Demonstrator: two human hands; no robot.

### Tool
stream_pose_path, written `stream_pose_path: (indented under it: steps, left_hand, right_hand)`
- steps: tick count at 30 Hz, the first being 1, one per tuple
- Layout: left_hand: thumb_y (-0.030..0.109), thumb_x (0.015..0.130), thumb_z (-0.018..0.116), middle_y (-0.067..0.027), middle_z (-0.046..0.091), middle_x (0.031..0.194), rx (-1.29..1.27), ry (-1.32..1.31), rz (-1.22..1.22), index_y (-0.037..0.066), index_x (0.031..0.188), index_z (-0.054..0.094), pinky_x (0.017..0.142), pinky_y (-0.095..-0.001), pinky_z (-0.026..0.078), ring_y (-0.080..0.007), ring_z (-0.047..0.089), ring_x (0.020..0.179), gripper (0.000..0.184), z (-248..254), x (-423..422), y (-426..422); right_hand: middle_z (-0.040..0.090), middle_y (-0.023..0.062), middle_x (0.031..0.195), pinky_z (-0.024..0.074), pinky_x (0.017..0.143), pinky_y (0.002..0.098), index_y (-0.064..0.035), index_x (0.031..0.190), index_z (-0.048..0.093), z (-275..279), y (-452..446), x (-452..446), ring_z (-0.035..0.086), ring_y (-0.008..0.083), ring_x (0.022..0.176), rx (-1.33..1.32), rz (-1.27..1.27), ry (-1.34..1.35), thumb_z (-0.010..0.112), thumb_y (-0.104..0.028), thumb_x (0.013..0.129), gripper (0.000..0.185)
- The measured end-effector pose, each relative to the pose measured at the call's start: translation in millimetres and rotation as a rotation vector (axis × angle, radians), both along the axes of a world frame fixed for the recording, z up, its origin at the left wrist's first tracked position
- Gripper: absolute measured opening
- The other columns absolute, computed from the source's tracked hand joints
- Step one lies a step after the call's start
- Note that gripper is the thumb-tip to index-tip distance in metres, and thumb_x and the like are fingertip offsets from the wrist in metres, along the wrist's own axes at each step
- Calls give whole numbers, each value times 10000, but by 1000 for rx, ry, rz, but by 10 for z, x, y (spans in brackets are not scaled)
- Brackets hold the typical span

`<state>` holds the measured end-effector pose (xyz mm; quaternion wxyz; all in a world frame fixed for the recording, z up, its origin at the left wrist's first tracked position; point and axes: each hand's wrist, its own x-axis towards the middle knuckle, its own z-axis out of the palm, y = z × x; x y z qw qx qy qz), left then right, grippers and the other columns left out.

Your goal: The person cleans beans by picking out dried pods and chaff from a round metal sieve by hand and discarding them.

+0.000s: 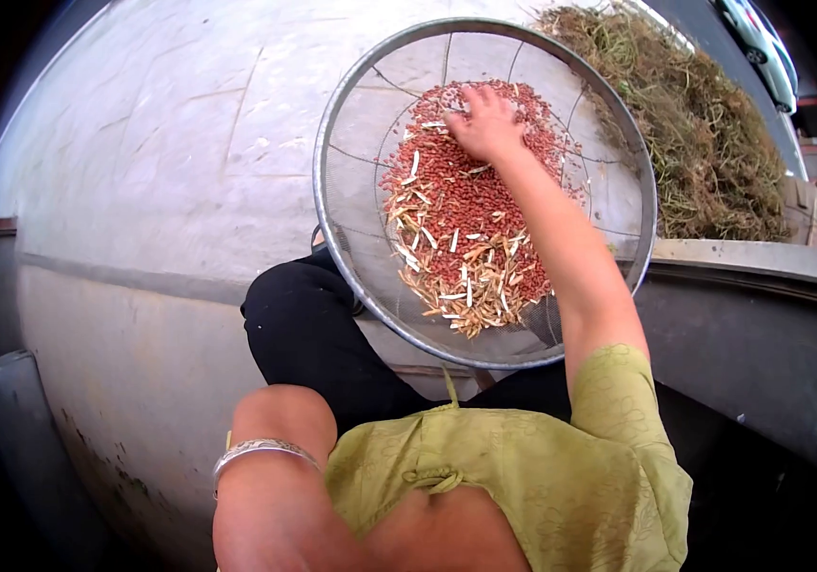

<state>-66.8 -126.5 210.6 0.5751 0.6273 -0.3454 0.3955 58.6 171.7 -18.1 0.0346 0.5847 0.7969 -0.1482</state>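
A large round metal-rimmed sieve (323, 195) lies tilted over black-trousered legs. Dark red seeds (456, 181) cover its middle, with pale, dry pod pieces (475, 296) gathered mostly at the near side. My right hand (486, 124) rests on the seeds near the far side, palm down, fingers spread; nothing held shows. At the lower left is my left arm, bent, with a silver bangle round it; beyond the bangle only a rounded patch of skin shows, and the fingers are hidden.
A heap of dry, brownish-green plants (685, 124) lies beyond the sieve on the right. Pale concrete floor (161, 143) spreads to the left, crossed by a darker seam. A low ledge (751, 259) runs at the right. A parked car (761, 48) stands at the upper right.
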Motion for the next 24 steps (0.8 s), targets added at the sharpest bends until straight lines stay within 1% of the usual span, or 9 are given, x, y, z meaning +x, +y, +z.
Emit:
stream_pose_path:
  steps: [1, 2, 3, 5, 11, 19, 20, 22, 24]
  left_hand:
    - [158, 838, 463, -136, 601, 881, 308, -122, 331, 37, 949, 586, 678, -408, 466, -265, 590, 807, 205, 35, -25, 16]
    - [154, 833, 464, -135, 602, 879, 468, -174, 496, 36, 949, 586, 681, -407, 467, -263, 590, 807, 205, 40, -4, 21]
    - [150, 827, 466, -134, 602, 876, 616, -244, 660, 34, 949, 585, 684, -406, 467, -261, 590, 807, 207, 45, 17, 27]
    - [156, 826, 476, -130, 604, 876, 586, -191, 563, 37, 942, 590, 670, -394, 460, -255, 589, 796, 201, 56, 23, 51]
    - [172, 822, 508, -120, 608, 874, 372, 82, 84, 46, 920, 605, 629, -358, 437, -237, 585, 764, 187, 80, 0, -4]
    - [195, 817, 551, -106, 615, 872, 460, 297, -86, 59, 891, 625, 575, -310, 408, -214, 579, 721, 172, 20, 10, 391]
    - [230, 872, 587, -76, 629, 871, 389, 324, 94, 84, 902, 668, 463, -215, 383, -122, 587, 626, 169, -59, -10, 448]
    - [246, 882, 553, -109, 624, 862, 73, 377, 297, 48, 913, 658, 422, -235, 379, -134, 583, 636, 226, -217, 7, 577]
    - [247, 856, 566, -85, 615, 809, -148, 706, 672, 33, 992, 622, 474, -244, 412, -147, 582, 647, 260, -319, -26, 671]
  right_hand:
    - [167, 99, 1483, 176, 1033, 613, -224, 1398, 269, 4, -133, -122, 159, 332, 1360, -14, 102, -1, 513, -537, 814, 706]
    - [157, 71, 1489, 157, 1058, 580, -263, 1405, 250, 177, -415, -255, 156, 298, 1364, 3, 172, -58, 389, -533, 888, 600]
    - [157, 71, 1489, 157, 1058, 580, -263, 1405, 250, 141, -613, -252, 156, 298, 1364, 3, 172, -59, 389, -533, 888, 600]
    - [204, 91, 1471, 172, 1062, 560, -212, 1372, 331, 33, -977, -165, 180, 310, 1354, 130, 616, -32, 417, -487, 885, 566]
    - [449, 90, 1267, 306, 983, 474, -101, 1151, 516, 242, -1760, 779, 373, 286, 1230, -107, 992, 297, 637, -195, 747, 432]
    - [593, 107, 1056, 508, 809, 359, -27, 929, 617, 363, -1579, 1735, 593, 283, 934, 14, 728, 463, 580, 8, 712, 223]
    - [584, 123, 1093, 510, 810, 357, -38, 931, 622, 366, -1484, 1717, 594, 291, 948, 35, 682, 444, 583, -9, 731, 206]
    - [525, 157, 1196, 463, 875, 400, -81, 1043, 594, 256, -1192, 1623, 539, 321, 1055, 203, 625, 441, 616, -73, 743, 301]
    - [392, 171, 1333, 417, 923, 455, -128, 1226, 489, 175, -1020, 1522, 434, 379, 1166, 160, 471, 194, 635, -239, 772, 490]
